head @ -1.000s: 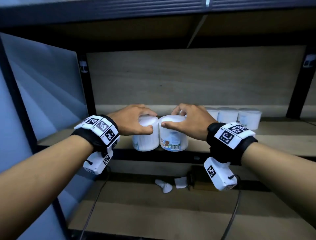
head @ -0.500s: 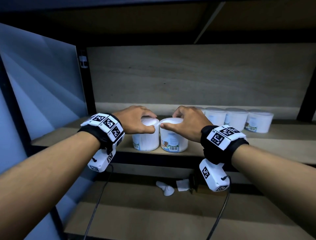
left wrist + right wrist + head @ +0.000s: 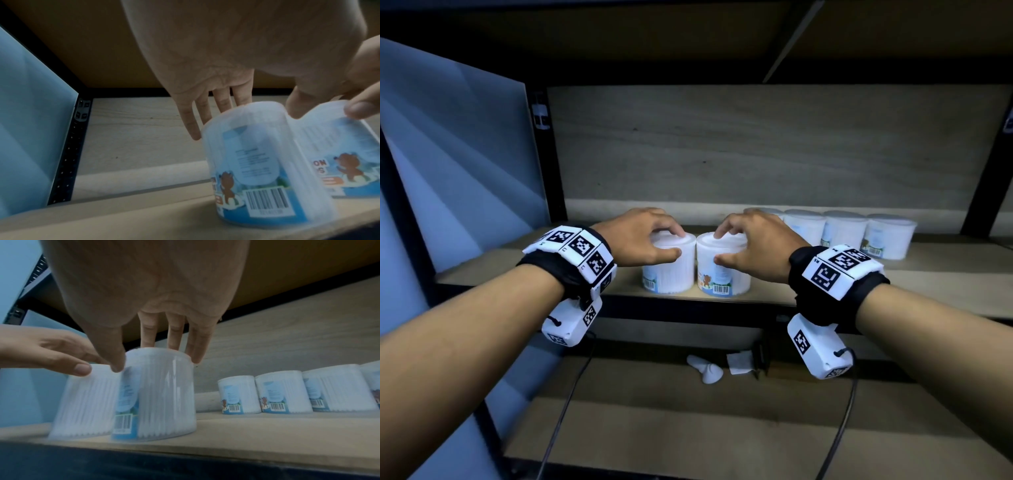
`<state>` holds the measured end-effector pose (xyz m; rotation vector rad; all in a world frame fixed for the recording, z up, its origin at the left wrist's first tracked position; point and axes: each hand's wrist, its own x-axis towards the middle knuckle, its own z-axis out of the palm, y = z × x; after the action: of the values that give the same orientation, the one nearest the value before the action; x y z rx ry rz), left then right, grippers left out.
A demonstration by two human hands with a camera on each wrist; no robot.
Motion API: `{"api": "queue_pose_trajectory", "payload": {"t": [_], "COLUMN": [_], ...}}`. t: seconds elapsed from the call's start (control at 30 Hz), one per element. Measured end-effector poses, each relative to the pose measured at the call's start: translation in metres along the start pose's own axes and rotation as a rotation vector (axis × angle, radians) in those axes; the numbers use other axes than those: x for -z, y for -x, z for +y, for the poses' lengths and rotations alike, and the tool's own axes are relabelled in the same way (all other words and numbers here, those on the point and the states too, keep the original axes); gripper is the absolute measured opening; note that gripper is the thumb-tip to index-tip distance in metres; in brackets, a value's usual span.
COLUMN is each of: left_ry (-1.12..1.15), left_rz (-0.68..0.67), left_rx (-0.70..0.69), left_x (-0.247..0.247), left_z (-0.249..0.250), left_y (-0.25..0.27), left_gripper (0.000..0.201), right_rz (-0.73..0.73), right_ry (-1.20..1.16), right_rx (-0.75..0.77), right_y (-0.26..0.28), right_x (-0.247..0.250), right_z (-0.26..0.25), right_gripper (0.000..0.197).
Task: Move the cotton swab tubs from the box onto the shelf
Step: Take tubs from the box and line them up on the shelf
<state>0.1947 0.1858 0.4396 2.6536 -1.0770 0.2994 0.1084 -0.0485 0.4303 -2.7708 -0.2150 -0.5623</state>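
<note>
Two clear cotton swab tubs with blue bear labels stand side by side near the front edge of the wooden shelf (image 3: 914, 274). My left hand (image 3: 677, 241) grips the left tub (image 3: 667, 274) from above, thumb in front and fingers over the lid. My right hand (image 3: 719, 245) grips the right tub (image 3: 726, 277) the same way. In the left wrist view the left hand (image 3: 246, 112) straddles its tub (image 3: 263, 162). In the right wrist view the right hand (image 3: 152, 356) straddles the right tub (image 3: 164, 394). The box is not in view.
Several more tubs (image 3: 846, 229) stand in a row at the shelf's back right. A pale blue panel (image 3: 465, 171) and a black upright (image 3: 551, 154) close the left side. The lower shelf holds a small white object (image 3: 709, 371) and a paper scrap (image 3: 739, 363). Cables hang from both wrists.
Both hands have stayed on the two tubs, which stand at the same spot. The fingers now arch higher, with their tips on the lids. The head view has shifted slightly.
</note>
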Motion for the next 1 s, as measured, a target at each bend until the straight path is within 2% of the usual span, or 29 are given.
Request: {"api": "queue_pose_trajectory", "payload": {"t": [0.1, 0.17, 0.23, 0.43, 1.0], "left_ry": [-0.012, -0.013, -0.022, -0.079, -0.099], "left_rz": [0.003, 0.008, 0.013, 0.015, -0.031], "left_rx": [-0.012, -0.019, -0.04, -0.061, -0.033], "left_x": [0.005, 0.008, 0.011, 0.013, 0.005], "left_z": [0.002, 0.003, 0.004, 0.001, -0.023], "left_y": [0.007, 0.011, 0.013, 0.012, -0.034], "left_gripper": [0.048, 0.035, 0.03, 0.027, 0.029], "right_rz": [0.015, 0.036, 0.044, 0.028, -0.041], "right_ry": [0.028, 0.017, 0.006, 0.012, 0.084], "right_rx": [0.033, 0.027, 0.019, 0.012, 0.002], "right_y": [0.006, 0.008, 0.008, 0.002, -0.053], "right_x": [0.005, 0.005, 0.005, 0.005, 0.004], "right_z": [-0.003, -0.005, -0.006, -0.006, 0.006], "right_gripper": [0.027, 0.023, 0.022, 0.017, 0.023]}}
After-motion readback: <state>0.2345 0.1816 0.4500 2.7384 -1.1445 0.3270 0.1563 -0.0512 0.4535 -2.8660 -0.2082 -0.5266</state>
